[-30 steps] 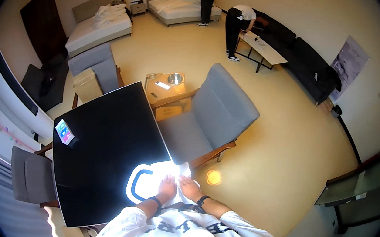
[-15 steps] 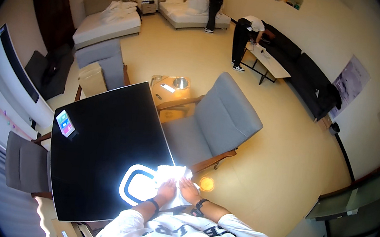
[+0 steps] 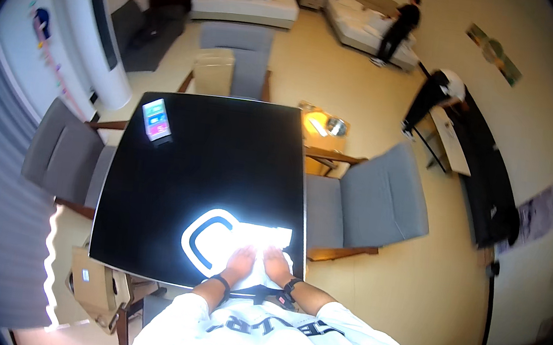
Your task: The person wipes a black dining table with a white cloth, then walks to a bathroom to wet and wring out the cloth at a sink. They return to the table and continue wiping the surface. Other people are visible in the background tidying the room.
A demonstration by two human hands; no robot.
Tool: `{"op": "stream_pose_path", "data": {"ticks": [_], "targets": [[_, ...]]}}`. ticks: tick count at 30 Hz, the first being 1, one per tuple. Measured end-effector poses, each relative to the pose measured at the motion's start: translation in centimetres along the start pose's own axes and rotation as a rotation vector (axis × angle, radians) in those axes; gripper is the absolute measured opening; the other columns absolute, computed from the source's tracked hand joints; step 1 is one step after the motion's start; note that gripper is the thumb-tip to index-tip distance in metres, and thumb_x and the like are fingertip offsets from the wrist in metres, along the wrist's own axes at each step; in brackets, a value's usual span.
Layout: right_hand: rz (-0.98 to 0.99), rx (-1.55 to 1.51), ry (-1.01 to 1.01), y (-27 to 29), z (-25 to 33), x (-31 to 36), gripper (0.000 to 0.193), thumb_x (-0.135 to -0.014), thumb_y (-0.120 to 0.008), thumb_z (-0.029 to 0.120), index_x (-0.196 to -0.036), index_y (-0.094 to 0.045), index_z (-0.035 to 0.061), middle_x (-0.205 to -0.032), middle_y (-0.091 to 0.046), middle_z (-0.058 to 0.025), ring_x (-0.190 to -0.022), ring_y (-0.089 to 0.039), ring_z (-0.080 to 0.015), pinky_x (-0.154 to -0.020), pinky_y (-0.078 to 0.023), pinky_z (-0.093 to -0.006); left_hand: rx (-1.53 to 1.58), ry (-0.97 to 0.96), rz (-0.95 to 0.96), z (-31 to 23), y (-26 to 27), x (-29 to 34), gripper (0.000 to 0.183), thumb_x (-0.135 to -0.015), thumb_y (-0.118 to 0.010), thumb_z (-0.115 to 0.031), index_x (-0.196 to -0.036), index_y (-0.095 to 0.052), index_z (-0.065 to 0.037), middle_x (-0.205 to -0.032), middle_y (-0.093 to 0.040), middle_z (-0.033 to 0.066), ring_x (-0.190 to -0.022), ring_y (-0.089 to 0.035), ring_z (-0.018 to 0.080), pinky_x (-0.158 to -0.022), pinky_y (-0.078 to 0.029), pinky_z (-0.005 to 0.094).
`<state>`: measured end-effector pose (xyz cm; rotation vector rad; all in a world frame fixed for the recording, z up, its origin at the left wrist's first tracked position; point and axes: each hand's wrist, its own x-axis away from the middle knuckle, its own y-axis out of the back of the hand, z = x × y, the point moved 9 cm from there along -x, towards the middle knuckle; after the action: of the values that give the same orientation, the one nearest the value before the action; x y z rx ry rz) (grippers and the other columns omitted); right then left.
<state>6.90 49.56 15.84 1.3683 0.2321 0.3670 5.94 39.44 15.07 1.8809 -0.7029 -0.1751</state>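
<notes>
A white cloth-like piece (image 3: 262,235) lies at the near right edge of the glossy black table (image 3: 216,165), washed out by glare. On it rests my left hand (image 3: 241,262), palm down with its fingers stretched forward. Close beside it, my right hand (image 3: 275,265) lies on the same white piece in much the same way. The fingertips of both are partly lost in the brightness. Left of the hands is a bright white rounded shape with a dark curved band (image 3: 198,235); whether it is a reflection or an object, I cannot tell.
A small stand with a lit, coloured display (image 3: 156,120) sits at the table's far left. Grey armchairs (image 3: 382,205) surround the table; a cardboard box (image 3: 213,72) rests on the far one. Beyond, one person (image 3: 398,30) stands by a bed; another (image 3: 439,95) bends over a low table.
My view has turned left, so the table appears squarer. The white piece's far edge looks straighter and wider to the right. Both hands stay on it, side by side.
</notes>
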Motion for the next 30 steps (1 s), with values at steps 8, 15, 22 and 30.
{"op": "stream_pose_path", "data": {"ticks": [8, 15, 22, 30], "targets": [[0.068, 0.026, 0.187, -1.0, 5.9, -9.4, 0.041, -0.096, -0.049, 0.023, -0.128, -0.053, -0.004, -0.14, -0.048, -0.0241, -0.136, -0.041, -0.035, -0.115, -0.029, -0.0466, 0.087, 0.162, -0.096, 9.4, 4.6, 1.5, 0.045, -0.103, -0.037, -0.026, -0.145, -0.043, -0.01, -0.156, -0.036, 0.0084, -0.145, -0.03, 0.0229, -0.118, -0.024, 0.0399], [0.152, 0.066, 0.254, -2.4, 10.9, -15.7, 0.044, -0.097, -0.048, 0.023, -0.131, -0.052, -0.0042, -0.143, -0.046, -0.0235, -0.138, -0.04, -0.0342, -0.115, -0.029, -0.0459, 0.095, 0.253, -0.127, 15.8, 8.1, 3.2, 0.046, -0.102, -0.039, -0.025, -0.144, -0.044, -0.009, -0.155, -0.037, 0.009, -0.144, -0.031, 0.0234, -0.117, -0.025, 0.0413], [0.258, 0.046, 0.197, -1.6, 12.6, -17.5, 0.043, -0.098, -0.044, 0.021, -0.134, -0.051, -0.0022, -0.147, -0.044, -0.0214, -0.14, -0.038, -0.0318, -0.117, -0.027, -0.044, 0.079, 0.305, -0.169, 17.4, 8.1, 3.8, 0.047, -0.102, -0.04, -0.027, -0.145, -0.043, -0.008, -0.155, -0.036, 0.0099, -0.145, -0.03, 0.0249, -0.117, -0.023, 0.0433], [0.265, -0.068, 0.136, -0.6, 10.5, -13.9, 0.041, -0.1, -0.04, 0.018, -0.134, -0.053, -0.0009, -0.147, -0.045, -0.0187, -0.14, -0.04, -0.0291, -0.117, -0.028, -0.0425, 0.071, 0.354, -0.171, 15.0, 6.5, 3.3, 0.049, -0.1, -0.041, -0.027, -0.143, -0.043, -0.004, -0.155, -0.035, 0.0131, -0.146, -0.027, 0.0286, -0.117, -0.022, 0.0479]]}}
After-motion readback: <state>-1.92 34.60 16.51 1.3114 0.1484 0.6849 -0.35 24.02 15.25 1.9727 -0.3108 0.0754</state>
